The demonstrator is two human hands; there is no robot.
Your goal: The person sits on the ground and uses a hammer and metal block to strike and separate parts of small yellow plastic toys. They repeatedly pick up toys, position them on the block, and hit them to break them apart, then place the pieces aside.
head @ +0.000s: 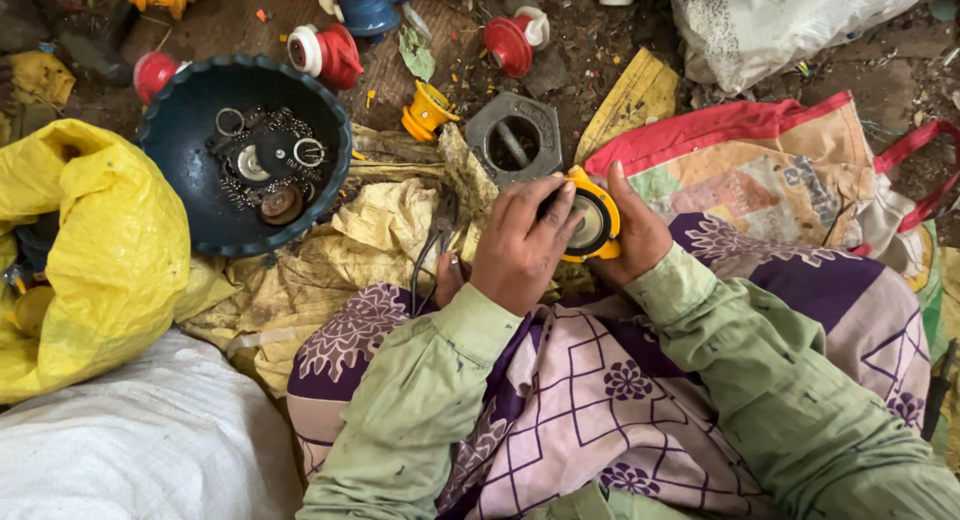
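We grip yellow round part [590, 223] w/ both hands: right hand [632, 232] clamps rim to steady, left hand [520, 250] fingers pressed on face; dark bowl [180, 130] w/ springs nearby.

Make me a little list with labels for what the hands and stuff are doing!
left hand: fingers on top of the yellow round plastic part
right hand: grips the part's right side
pliers: lying beside the left hand
dark blue bowl: holds metal rings and springs
grey hexagonal metal piece: on the ground behind the hands
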